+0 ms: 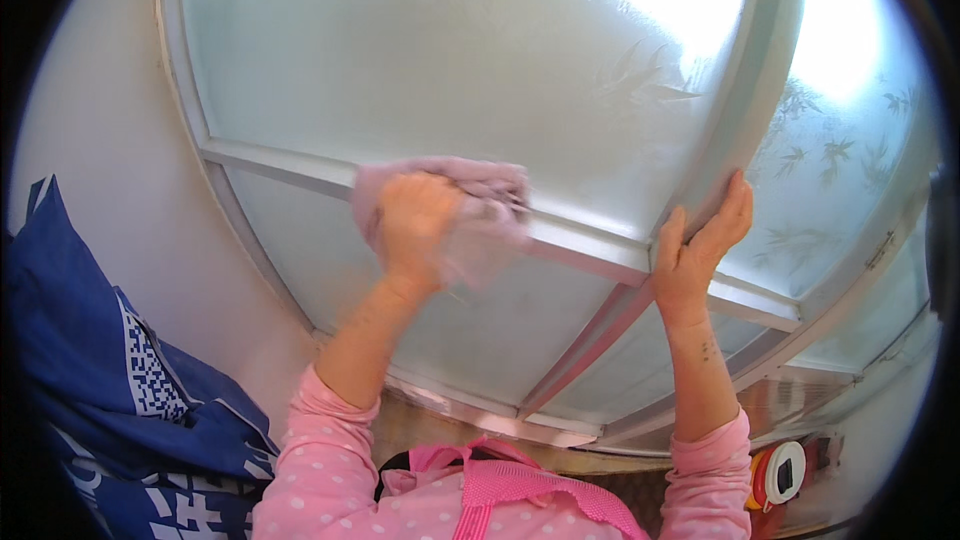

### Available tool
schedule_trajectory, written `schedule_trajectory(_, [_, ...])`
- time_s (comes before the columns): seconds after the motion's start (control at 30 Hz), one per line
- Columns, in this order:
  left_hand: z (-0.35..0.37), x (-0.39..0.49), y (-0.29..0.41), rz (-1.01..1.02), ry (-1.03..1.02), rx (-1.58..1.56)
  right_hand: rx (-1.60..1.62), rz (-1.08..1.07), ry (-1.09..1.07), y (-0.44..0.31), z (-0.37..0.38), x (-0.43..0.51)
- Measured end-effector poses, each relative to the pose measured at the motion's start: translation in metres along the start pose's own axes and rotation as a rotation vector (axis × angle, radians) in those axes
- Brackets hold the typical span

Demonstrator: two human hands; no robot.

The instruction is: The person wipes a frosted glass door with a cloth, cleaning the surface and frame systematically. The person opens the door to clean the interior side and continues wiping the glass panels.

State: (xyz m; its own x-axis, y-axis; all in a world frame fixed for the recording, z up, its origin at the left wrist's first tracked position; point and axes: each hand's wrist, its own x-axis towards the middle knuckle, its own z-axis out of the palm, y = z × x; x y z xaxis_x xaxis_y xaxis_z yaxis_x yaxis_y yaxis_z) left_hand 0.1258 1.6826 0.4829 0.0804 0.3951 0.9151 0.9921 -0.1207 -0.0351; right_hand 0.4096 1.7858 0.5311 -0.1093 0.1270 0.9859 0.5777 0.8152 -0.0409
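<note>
A damp-looking pinkish-mauve cloth (487,187) is bunched in my left hand (420,214), blurred by motion. The cloth lies against the white horizontal rail (592,246) of a framed frosted-glass panel (420,67). My right hand (694,259) rests on the white vertical post (739,101) where it meets the rail, thumb and fingers spread apart. Some of the rail is hidden behind the cloth and my left hand.
To the left, a dark blue bag (67,300) with white printing stands by a pale wall (97,112). A red and yellow container (759,476) with a white lid is at lower right. Another leaf-patterned glass pane (832,157) adjoins on the right.
</note>
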Motion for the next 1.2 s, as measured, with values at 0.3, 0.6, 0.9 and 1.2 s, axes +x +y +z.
schedule_trajectory(0.3, [0.014, 0.049, 0.124, 0.301, -0.083, -0.216, 0.073, 0.002, 0.006, -0.001, -0.005, 0.002])
schedule_trajectory(0.6, [-0.012, 0.208, 0.076, 0.400, 0.160, 0.206, 0.056, 0.014, 0.016, 0.000, -0.007, 0.001])
schedule_trajectory(0.9, [-0.034, 0.231, 0.075, 0.314, 0.187, 0.184, 0.080, -0.014, 0.022, -0.003, -0.005, 0.002])
schedule_trajectory(1.2, [-0.012, 0.161, 0.054, 0.869, -0.132, -0.003, 0.070, -0.028, 0.027, 0.000, -0.005, 0.001])
